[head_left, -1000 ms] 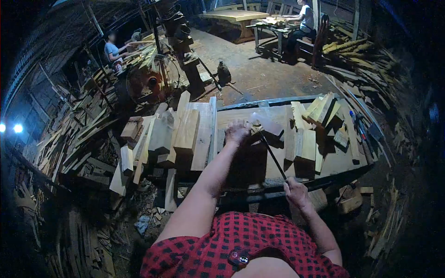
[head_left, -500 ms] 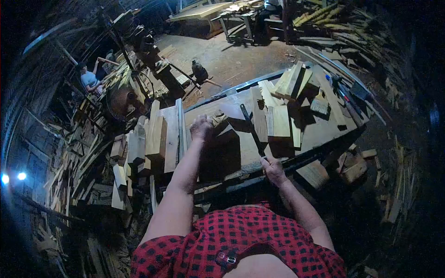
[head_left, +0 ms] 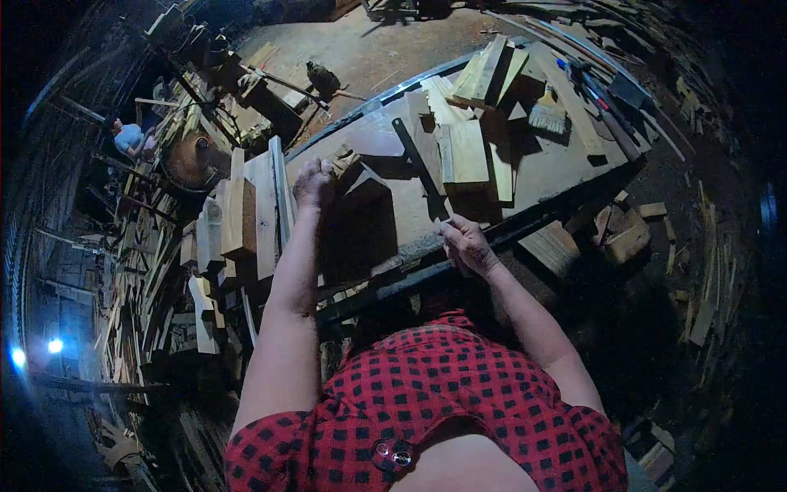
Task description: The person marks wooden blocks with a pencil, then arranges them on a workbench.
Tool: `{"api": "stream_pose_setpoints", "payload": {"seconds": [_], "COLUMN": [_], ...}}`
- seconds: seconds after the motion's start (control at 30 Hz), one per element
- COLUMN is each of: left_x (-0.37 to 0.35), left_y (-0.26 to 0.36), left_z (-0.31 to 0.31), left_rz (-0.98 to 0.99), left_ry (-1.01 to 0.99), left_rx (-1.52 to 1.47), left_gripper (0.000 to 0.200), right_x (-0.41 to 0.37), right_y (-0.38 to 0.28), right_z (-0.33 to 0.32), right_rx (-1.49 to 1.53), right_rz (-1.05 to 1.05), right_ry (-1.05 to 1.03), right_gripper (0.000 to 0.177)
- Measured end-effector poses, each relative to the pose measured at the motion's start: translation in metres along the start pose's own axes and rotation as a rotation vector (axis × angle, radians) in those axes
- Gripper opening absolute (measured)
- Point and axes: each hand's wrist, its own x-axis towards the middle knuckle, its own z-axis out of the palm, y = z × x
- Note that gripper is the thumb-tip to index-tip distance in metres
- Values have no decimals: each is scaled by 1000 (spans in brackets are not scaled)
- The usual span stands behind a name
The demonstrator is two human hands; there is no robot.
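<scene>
In the head view, the left hand (head_left: 314,182) is seen stretched forward with its fingers curled down over a small pale wooden piece (head_left: 344,161), which is pinned against the broad wooden workbench top (head_left: 549,176) near its far left part. How far the fingers wrap beneath the piece cannot be told. The right hand (head_left: 466,244) is closed around the near end of a long dark flat metal bar (head_left: 420,168), which is laid slantwise across the bench, its far tip just to the right of the held piece. A stack of pale squared timber blocks (head_left: 242,215) is set just left of the left hand, a pale flat rectangular board (head_left: 463,152) lies beside the bar on the right, and a pale-bristled hand brush (head_left: 548,119) rests further off. A person in a light blue top (head_left: 127,138) is seated well apart at the far left. By judgement, the work is best done with the piece pressed flat so that it cannot rock, the bar kept level along its length, and the left fingers held clear of its path.
</scene>
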Motion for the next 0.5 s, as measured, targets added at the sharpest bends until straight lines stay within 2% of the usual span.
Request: {"api": "stream_pose_setpoints", "payload": {"seconds": [0.27, 0.3, 0.33, 0.4, 0.5], "left_x": [-3, -3, -3, -2, 1], "left_y": [8, 6, 3, 1, -7], "left_z": [-10, -7, -4, -1, 11], "left_rz": [-30, -19, -28, 0, -20], "left_ry": [-21, -22, -16, 33, 43], "left_rx": [-8, 1, 1, -31, -24], "left_gripper": [32, 32, 32, 31, 28], "right_x": [0, 3, 3, 3, 7], "right_y": [-5, -2, -1, -7, -1], "right_z": [2, 6, 6, 5, 7], "right_rx": [67, 37, 33, 54, 47], "right_rz": [47, -52, -53, 113, 119], "right_ry": [3, 37, 28, 39, 20], "right_gripper": [20, 21, 21, 21, 23]}}
